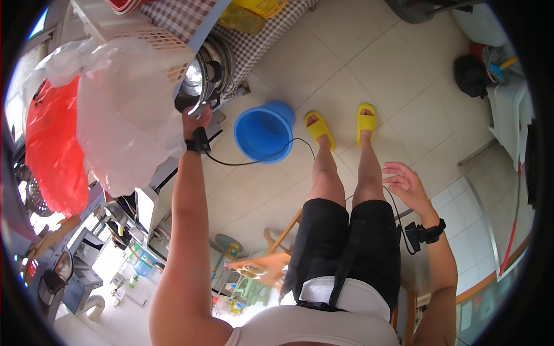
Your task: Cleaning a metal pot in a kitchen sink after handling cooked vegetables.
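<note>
My left hand (pixel 197 120) reaches to the near side of a shiny metal pot (pixel 193 80) with black handles, on a shelf beneath a checked cloth. Its fingers close at the pot's edge by a black handle, partly hidden by the pot. Below, to the right of that hand, a blue plastic bucket (pixel 263 134) stands tilted in view on the tiled floor, its inside showing. My right hand (pixel 402 184) hangs beside my right leg, fingers apart and slightly curled, holding nothing. Both wrists wear black straps with cabled devices.
Translucent and red plastic bags (pixel 56 147) hang at the left beside a white plastic basket (pixel 173 56). A checked cloth (pixel 259 47) covers the table edge. A black cable crosses over the bucket. A wooden stool (pixel 259 264) lies behind me; a white plastic stool (pixel 508 116) stands right.
</note>
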Available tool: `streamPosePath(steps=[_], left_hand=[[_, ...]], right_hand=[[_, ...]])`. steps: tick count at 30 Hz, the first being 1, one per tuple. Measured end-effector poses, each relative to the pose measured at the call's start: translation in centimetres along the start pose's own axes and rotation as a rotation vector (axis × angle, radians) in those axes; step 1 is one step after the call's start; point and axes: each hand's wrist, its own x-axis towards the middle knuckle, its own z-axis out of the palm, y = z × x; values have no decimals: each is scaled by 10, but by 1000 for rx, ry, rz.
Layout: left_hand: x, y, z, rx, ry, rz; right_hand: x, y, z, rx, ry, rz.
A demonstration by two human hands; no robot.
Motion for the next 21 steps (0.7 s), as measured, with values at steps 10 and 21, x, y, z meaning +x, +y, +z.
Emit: streamPosePath(steps=[10,21], left_hand=[[-180,-119,-57,732,63,498],[-415,-186,-219,428,448,1092]], right_hand=[[-59,-3,-51,50,221,-298],[-96,-16,-171,5,583,-585]])
